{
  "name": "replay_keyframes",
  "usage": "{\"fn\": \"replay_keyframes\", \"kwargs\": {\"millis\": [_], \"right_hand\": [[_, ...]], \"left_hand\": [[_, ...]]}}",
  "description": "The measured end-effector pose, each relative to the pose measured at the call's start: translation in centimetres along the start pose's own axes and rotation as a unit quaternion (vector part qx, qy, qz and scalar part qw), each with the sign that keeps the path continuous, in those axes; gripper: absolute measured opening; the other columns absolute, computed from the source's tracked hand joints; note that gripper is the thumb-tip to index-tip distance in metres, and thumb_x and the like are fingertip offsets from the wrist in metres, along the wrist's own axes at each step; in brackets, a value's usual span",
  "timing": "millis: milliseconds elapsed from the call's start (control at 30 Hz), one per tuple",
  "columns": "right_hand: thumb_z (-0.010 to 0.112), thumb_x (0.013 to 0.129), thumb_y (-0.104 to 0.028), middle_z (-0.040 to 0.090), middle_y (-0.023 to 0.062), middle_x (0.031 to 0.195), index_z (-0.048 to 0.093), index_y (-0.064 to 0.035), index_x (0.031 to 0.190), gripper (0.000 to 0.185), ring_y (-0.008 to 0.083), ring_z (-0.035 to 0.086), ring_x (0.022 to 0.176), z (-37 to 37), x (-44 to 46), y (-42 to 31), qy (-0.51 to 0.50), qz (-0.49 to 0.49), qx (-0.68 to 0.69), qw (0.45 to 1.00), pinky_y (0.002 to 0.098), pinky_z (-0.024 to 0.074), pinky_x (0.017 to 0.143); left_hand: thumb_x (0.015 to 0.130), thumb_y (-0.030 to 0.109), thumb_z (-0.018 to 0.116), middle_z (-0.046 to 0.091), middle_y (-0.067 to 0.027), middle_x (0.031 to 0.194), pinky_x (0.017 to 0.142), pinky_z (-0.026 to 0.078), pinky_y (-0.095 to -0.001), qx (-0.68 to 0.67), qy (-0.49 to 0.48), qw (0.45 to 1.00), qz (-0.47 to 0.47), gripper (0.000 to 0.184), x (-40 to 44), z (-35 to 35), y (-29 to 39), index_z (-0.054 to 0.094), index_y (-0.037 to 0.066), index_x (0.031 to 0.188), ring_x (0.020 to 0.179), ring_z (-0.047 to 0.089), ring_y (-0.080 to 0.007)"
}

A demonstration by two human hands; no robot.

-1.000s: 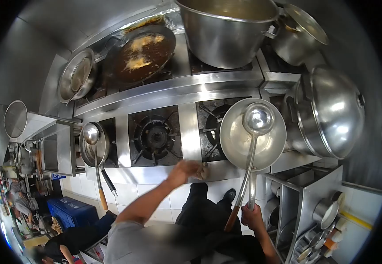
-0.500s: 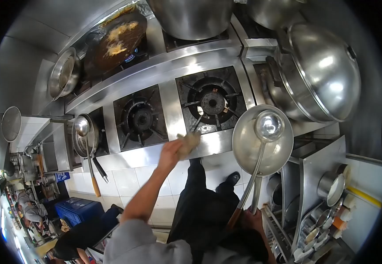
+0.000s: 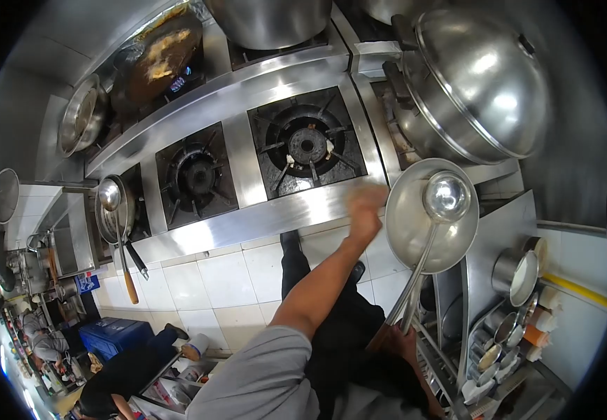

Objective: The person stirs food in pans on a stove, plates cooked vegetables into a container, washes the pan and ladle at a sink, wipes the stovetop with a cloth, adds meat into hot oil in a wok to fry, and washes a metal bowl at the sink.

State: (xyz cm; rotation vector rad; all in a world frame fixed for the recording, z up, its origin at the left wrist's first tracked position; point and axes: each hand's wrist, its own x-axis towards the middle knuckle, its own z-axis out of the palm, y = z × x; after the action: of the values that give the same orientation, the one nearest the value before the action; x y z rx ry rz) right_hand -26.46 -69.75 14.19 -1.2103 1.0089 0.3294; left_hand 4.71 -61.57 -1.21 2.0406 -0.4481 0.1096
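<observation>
My left hand is smeared by motion at the stove's front steel edge, just left of the wok. Its fingers look closed on a cloth, which is hard to make out in the blur. Low at my right side, my right hand grips the handles of a steel wok and a ladle together. The ladle's bowl rests inside the wok, whose inside is bare metal. The wok is held in the air in front of the stove, tilted towards me.
Two unlit burners are set in the stove top. Behind stand a big pot and a dark pan with food over a flame. A domed steel vessel is at right; another pan with a ladle is left. A person bends at lower left.
My left hand has swept right along the stove's front edge, from below the burner to beside the wok. My view has shifted right, and my right hand keeps its grip.
</observation>
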Motion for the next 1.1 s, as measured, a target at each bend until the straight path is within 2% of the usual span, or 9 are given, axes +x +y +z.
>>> {"fn": "replay_keyframes", "kwargs": {"millis": [233, 300, 400, 467, 567, 667, 733, 933, 1100], "right_hand": [[0.066, 0.093, -0.02, 0.053, 0.0021, 0.063, 0.052, -0.0064, 0.093, 0.019, 0.0136, 0.053, 0.046, -0.1, 0.6, 0.2, 0.005, -0.018, -0.001, 1.0, 0.0291, 0.0445, 0.041], [0.066, 0.093, -0.02, 0.054, 0.0028, 0.063, 0.052, -0.0064, 0.093, 0.019, 0.0144, 0.054, 0.046, 0.4, 0.2, -0.5, 0.038, -0.007, -0.025, 0.999, 0.0299, 0.045, 0.041], [0.066, 0.092, -0.02, 0.055, 0.0028, 0.064, 0.052, -0.0059, 0.093, 0.02, 0.0144, 0.055, 0.048, 0.6, 1.5, 2.4, 0.04, -0.077, -0.055, 0.995, 0.0293, 0.0455, 0.043], [0.066, 0.092, -0.02, 0.055, 0.0017, 0.065, 0.053, -0.0064, 0.092, 0.019, 0.0122, 0.055, 0.053, 1.9, 0.6, -1.2, 0.024, 0.004, 0.005, 1.0, 0.0291, 0.0463, 0.048], [0.069, 0.091, -0.02, 0.058, 0.0009, 0.068, 0.056, -0.0068, 0.089, 0.018, 0.0108, 0.056, 0.058, 2.1, 1.1, 0.7, 0.065, -0.009, -0.056, 0.996, 0.0286, 0.0478, 0.054], [0.071, 0.09, -0.02, 0.06, 0.0005, 0.07, 0.058, -0.0059, 0.088, 0.019, 0.0099, 0.057, 0.06, 1.6, 2.6, 3.9, 0.092, -0.072, -0.1, 0.988, 0.0277, 0.0485, 0.055], [0.07, 0.09, -0.018, 0.061, -0.0001, 0.071, 0.059, -0.0054, 0.088, 0.017, 0.0085, 0.057, 0.062, 3.1, 1.6, 2.2, 0.08, -0.022, -0.039, 0.996, 0.0278, 0.0485, 0.055], [0.069, 0.092, -0.018, 0.061, 0.0013, 0.07, 0.057, -0.0055, 0.088, 0.018, 0.0078, 0.057, 0.06, 6.8, 1.8, 0.5, 0.082, -0.021, 0.016, 0.996, 0.0261, 0.0472, 0.053], [0.074, 0.086, -0.016, 0.059, -0.0015, 0.076, 0.061, -0.0064, 0.089, 0.016, 0.0082, 0.055, 0.069, 7.9, 2.3, 0.7, 0.086, 0.036, 0.104, 0.99, 0.0286, 0.0468, 0.064]], "left_hand": [[0.089, 0.001, 0.052, 0.067, -0.0187, 0.117, 0.096, 0.048, -0.0407, 0.034, 0.035, 0.994, 0.097, 0.03, -1.5, -8.5, -4.1, 0.067, 0.0, 0.115, 0.108, 0.062, -0.034], [0.092, 0.002, 0.046, 0.068, -0.0168, 0.116, 0.096, 0.047, -0.0408, 0.008, -0.013, 0.994, -0.111, 0.031, -2.1, -8.5, -4.5, 0.065, -0.001, 0.117, 0.106, 0.063, -0.0325], [0.087, -0.004, 0.052, 0.068, -0.0135, 0.115, 0.101, 0.043, -0.0405, -0.038, -0.207, 0.969, 0.126, 0.035, -0.9, -1.8, -4.0, 0.064, 0.0, 0.119, 0.113, 0.061, -0.0307], [0.09, -0.001, 0.056, 0.064, -0.0149, 0.122, 0.105, 0.041, -0.0424, -0.078, -0.235, 0.964, 0.096, 0.034, 3.2, -3.2, -2.2, 0.062, 0.002, 0.123, 0.118, 0.058, -0.033], [0.097, 0.01, 0.06, 0.064, -0.0114, 0.124, 0.104, 0.045, -0.0366, -0.057, 0.072, 0.988, -0.126, 0.025, 9.4, -15.0, -1.4, 0.065, 0.005, 0.121, 0.115, 0.06, -0.0242], [0.093, 0.011, 0.058, 0.066, -0.02, 0.117, 0.086, 0.053, -0.0409, 0.227, 0.255, 0.94, 0.011, 0.027, 17.7, -27.0, -15.3, 0.066, 0.006, 0.118, 0.1, 0.067, -0.0343], [0.093, 0.019, 0.059, 0.071, -0.018, 0.097, 0.076, 0.054, -0.0449, 0.142, 0.173, 0.942, -0.251, 0.022, 22.2, -28.5, -28.5, 0.07, 0.008, 0.108, 0.083, 0.069, -0.0379], [0.08, 0.0, 0.061, 0.071, -0.0189, 0.098, 0.089, 0.053, -0.0404, 0.074, -0.035, 0.993, 0.09, 0.025, 33.7, -3.4, -13.6, 0.074, 0.008, 0.1, 0.094, 0.068, -0.0371], [0.083, -0.007, 0.054, 0.066, -0.0149, 0.115, 0.098, 0.048, -0.0392, -0.007, 0.072, 0.997, 0.014, 0.039, 30.0, -12.4, -9.9, 0.065, 0.002, 0.119, 0.11, 0.062, -0.0324]]}}
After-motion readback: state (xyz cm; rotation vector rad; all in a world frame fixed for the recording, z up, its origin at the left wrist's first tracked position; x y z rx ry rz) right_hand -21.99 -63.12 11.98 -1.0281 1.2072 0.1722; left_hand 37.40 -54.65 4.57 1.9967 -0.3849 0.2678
